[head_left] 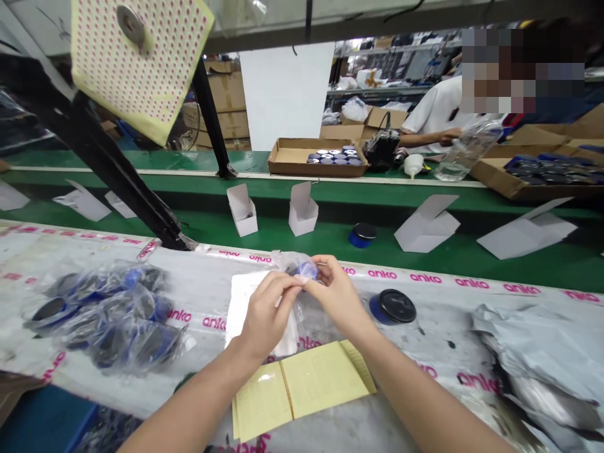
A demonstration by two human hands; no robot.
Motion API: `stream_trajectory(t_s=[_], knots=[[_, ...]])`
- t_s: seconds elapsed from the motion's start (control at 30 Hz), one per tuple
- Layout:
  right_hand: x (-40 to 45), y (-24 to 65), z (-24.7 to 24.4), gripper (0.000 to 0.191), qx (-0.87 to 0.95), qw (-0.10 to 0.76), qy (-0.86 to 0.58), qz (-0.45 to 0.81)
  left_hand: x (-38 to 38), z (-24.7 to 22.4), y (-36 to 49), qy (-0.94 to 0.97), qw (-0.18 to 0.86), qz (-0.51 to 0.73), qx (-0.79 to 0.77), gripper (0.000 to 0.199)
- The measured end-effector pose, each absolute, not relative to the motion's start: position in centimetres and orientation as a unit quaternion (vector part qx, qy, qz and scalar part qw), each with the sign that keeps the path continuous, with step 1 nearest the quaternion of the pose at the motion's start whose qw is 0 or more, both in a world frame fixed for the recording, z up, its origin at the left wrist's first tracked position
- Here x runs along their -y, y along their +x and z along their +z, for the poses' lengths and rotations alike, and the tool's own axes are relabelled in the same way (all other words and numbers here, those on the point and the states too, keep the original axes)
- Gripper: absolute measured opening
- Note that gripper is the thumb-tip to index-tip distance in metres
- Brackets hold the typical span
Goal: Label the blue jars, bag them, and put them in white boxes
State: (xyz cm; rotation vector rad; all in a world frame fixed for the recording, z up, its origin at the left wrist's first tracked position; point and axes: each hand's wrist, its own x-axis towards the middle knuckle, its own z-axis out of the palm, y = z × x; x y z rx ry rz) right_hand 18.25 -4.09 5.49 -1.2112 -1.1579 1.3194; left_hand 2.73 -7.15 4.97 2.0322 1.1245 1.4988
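Near the middle of the table, my left hand (270, 308) and my right hand (333, 290) meet at a blue item in clear plastic wrap (307, 270). Both hands have their fingers closed on the wrapped item. White paper (238, 305) lies under and beside my left hand. Below the hands is a stack of yellow sheets (325, 377) with a brown band across it. A blue container with a black lid (396, 307) stands right of my right hand. Several bagged blue and black items (117, 321) lie at the left.
Open white boxes (303, 217) and another black-lidded container (363, 234) stand on the green surface (202, 226). A black post (141, 195) slants down at the left. Grey plastic bags (542, 358) lie at the right. Behind, a person (436, 110) holds clear plastic near cardboard trays (316, 168).
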Motion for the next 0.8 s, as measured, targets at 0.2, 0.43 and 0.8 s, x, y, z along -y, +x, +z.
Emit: stream_trajectory(t_s=[0.2, 0.43, 0.8], knots=[[4.3, 18.9, 6.4, 0.037, 0.511, 0.409, -0.433, 0.62, 5.9, 6.2, 2.7, 0.605, 0.318, 0.534, -0.497, 0.008], [1.6, 20.2, 5.8, 0.028, 0.601, 0.419, -0.509, 0.452, 2.5, 6.9, 1.3, 0.546, 0.428, 0.499, -0.52, 0.011], [-1.3, 17.7, 4.8, 0.062, 0.775, 0.2, -0.494, 0.34, 0.2, 6.8, -1.2, 0.596, 0.415, 0.473, -0.498, 0.015]])
